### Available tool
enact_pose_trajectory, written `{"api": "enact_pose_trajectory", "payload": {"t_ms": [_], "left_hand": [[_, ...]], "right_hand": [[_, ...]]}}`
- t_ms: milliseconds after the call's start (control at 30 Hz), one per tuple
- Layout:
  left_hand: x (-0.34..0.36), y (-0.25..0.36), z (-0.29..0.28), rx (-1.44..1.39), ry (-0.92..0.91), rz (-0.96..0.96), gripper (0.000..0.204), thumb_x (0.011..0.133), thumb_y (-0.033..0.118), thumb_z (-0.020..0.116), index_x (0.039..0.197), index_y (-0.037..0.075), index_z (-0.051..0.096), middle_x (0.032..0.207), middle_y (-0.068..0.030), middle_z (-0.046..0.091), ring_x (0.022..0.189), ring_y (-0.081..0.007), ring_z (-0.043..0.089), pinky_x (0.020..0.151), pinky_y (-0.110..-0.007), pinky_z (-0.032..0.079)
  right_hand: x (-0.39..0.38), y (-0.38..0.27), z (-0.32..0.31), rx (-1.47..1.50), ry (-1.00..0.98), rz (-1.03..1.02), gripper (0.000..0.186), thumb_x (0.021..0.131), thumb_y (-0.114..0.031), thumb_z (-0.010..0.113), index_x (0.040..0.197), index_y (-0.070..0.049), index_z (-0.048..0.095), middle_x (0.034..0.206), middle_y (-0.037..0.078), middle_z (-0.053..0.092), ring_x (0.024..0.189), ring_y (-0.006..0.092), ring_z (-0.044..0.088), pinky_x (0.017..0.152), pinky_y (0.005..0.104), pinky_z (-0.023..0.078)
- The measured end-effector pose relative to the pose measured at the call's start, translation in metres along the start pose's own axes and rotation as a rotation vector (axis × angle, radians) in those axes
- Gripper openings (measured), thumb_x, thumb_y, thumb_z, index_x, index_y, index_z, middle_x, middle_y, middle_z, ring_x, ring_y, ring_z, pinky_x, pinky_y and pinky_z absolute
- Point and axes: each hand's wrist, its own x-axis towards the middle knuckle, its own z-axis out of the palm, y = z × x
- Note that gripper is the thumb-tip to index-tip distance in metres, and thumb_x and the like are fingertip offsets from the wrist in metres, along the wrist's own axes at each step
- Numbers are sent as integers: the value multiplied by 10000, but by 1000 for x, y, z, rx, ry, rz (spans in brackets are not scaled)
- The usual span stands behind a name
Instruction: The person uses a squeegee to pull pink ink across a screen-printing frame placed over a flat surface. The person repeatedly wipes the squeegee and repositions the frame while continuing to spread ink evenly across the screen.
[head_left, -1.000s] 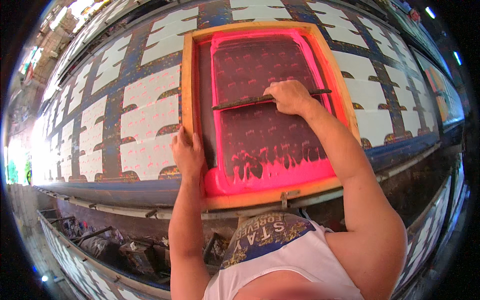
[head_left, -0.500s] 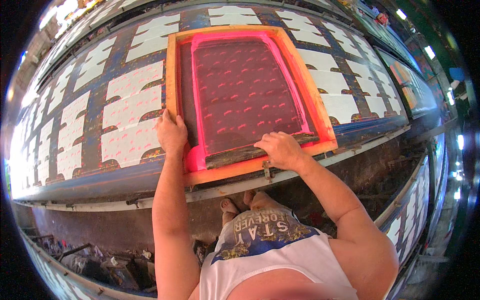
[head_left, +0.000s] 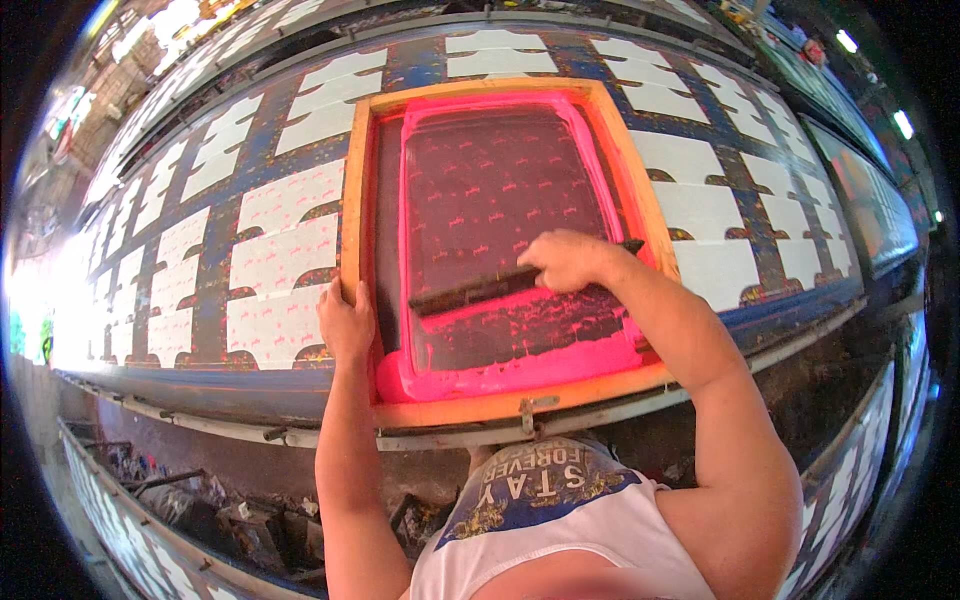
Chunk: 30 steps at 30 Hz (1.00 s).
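Note:
A screen printing frame (head_left: pixel 651 230) with orange-stained wood lies on the long table, its dark mesh (head_left: pixel 490 190) showing small pink motifs inside a band of pink ink (head_left: pixel 500 375). My right hand (head_left: pixel 565 258) is closed around a long dark squeegee (head_left: pixel 465 292), which rests slantwise across the lower middle of the mesh, pink ink along it. My left hand (head_left: pixel 345 318) grips the frame's left side near its lower end, fingers over the wood.
Rows of white cut fabric pieces (head_left: pixel 685 165) cover the table, those at left (head_left: pixel 285 250) bearing pink prints. A metal rail (head_left: pixel 260 430) runs along the near edge above dark clutter (head_left: pixel 250 525). Other long tables (head_left: pixel 840 500) stand behind me and beyond this one.
The squeegee went from the upper middle of the mesh down to the near edge, and is now part-way back up. My left hand stays on the frame; the view has shifted slightly.

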Motion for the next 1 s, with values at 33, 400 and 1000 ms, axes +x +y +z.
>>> {"api": "enact_pose_trajectory", "payload": {"t_ms": [33, 400, 1000], "left_hand": [[-1, 2, -1, 25, -8, -6, 604, 1079, 426, 720, 1473, -30, 687, 1369, -284, 731, 1282, -477, 673, 1123, -552, 535], [-8, 15, 1, 254, 52, -85, 575, 1090, 452, 717, 1405, -29, 711, 1270, -241, 736, 1208, -470, 695, 1052, -547, 562], [-5, 14, -2, 224, -16, -120, 517, 1104, 480, 708, 1255, -14, 689, 1195, -241, 715, 1142, -479, 682, 986, -565, 548]], "right_hand": [[13, 18, -11, 6, 55, -13, 366, 871, -121, 697, 1216, -120, 818, 1121, 244, 813, 1119, 467, 768, 986, 594, 610], [184, 169, -127, -183, 537, 126, 460, 943, -89, 627, 1342, -213, 822, 1251, 182, 824, 1207, 407, 779, 1026, 586, 623], [138, 121, -79, -228, 504, 29, 310, 896, -72, 672, 1167, -91, 822, 1143, 199, 824, 1079, 421, 806, 944, 565, 657]]}}
